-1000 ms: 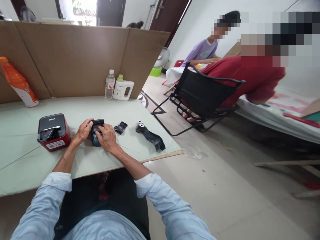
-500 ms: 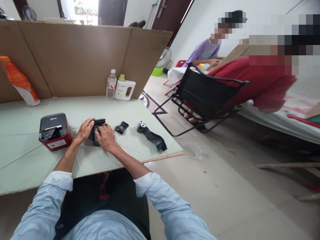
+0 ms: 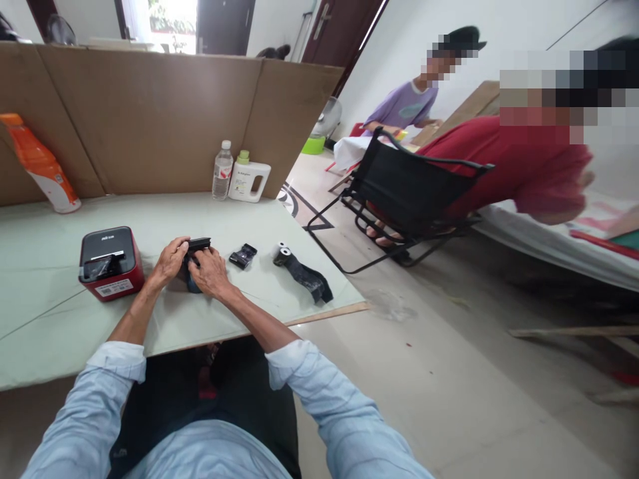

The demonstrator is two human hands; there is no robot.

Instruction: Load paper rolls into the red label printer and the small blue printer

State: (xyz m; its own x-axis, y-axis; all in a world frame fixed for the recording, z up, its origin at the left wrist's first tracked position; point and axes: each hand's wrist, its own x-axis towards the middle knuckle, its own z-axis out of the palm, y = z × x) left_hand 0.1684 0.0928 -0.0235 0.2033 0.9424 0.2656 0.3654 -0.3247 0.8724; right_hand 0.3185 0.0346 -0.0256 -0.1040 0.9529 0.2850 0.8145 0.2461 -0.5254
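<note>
Both my hands are closed around a small black and dark blue device [image 3: 196,247] on the pale green table [image 3: 60,313]. My left hand [image 3: 168,261] grips its left side, and my right hand [image 3: 210,273] covers its front and right side. Most of the device is hidden under my fingers. A red and black label printer [image 3: 110,263] stands just left of my left hand. To the right of my right hand lie a small black part [image 3: 242,255] and a black ribbon on two white spools [image 3: 299,271].
A cardboard screen [image 3: 150,120] backs the table, with an orange bottle [image 3: 40,163], a water bottle [image 3: 221,170] and a white jug [image 3: 248,179] against it. Two people sit at the right near a black folding chair [image 3: 409,193]. The table's right edge drops to the tiled floor.
My hands stay on the device with only slight finger shifts. The person in red has leaned a little further right.
</note>
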